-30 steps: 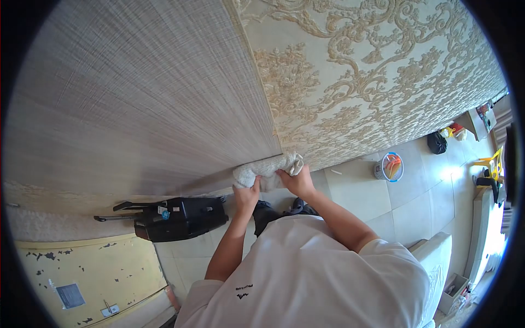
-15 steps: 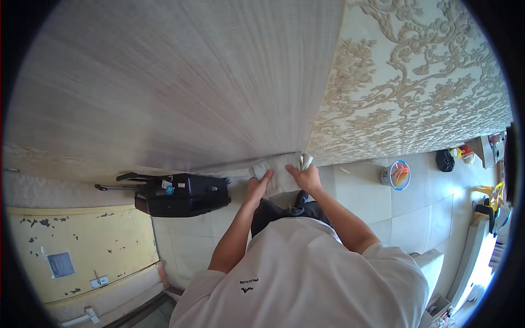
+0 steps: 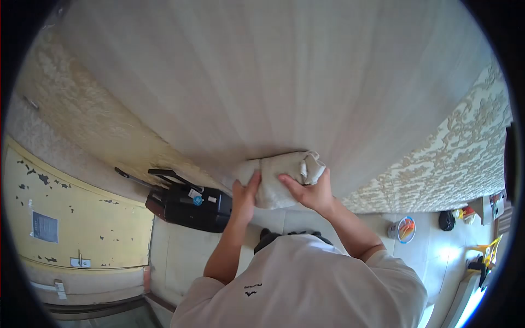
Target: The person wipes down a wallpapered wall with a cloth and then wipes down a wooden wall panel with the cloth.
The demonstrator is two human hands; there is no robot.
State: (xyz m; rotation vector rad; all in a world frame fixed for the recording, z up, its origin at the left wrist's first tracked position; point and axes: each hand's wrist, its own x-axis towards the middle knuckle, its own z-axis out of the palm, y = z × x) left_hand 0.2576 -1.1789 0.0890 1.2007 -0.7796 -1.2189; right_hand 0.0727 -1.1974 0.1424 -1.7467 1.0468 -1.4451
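Note:
A folded, whitish cloth (image 3: pixel 279 183) is held between my two hands, against the light wood-grain panel (image 3: pixel 295 82). My left hand (image 3: pixel 246 194) grips its left end, thumb on top. My right hand (image 3: pixel 316 192) holds the right end, with the thumb lying across the cloth and the other fingers mostly hidden behind it. A loose fold of the cloth sticks up beside my right hand.
A black suitcase (image 3: pixel 191 206) with its handle out stands at the left, near a yellow door (image 3: pixel 82 218) with peeling paint. Patterned wallpaper (image 3: pixel 437 164) runs along the right. A bucket (image 3: pixel 402 229) and a black bag (image 3: pixel 447 220) are on the tiled floor.
The view has shifted so the panel fills more of it and the patterned wallpaper has moved right. Both hands still hold the cloth, which now shows a broader, flatter face.

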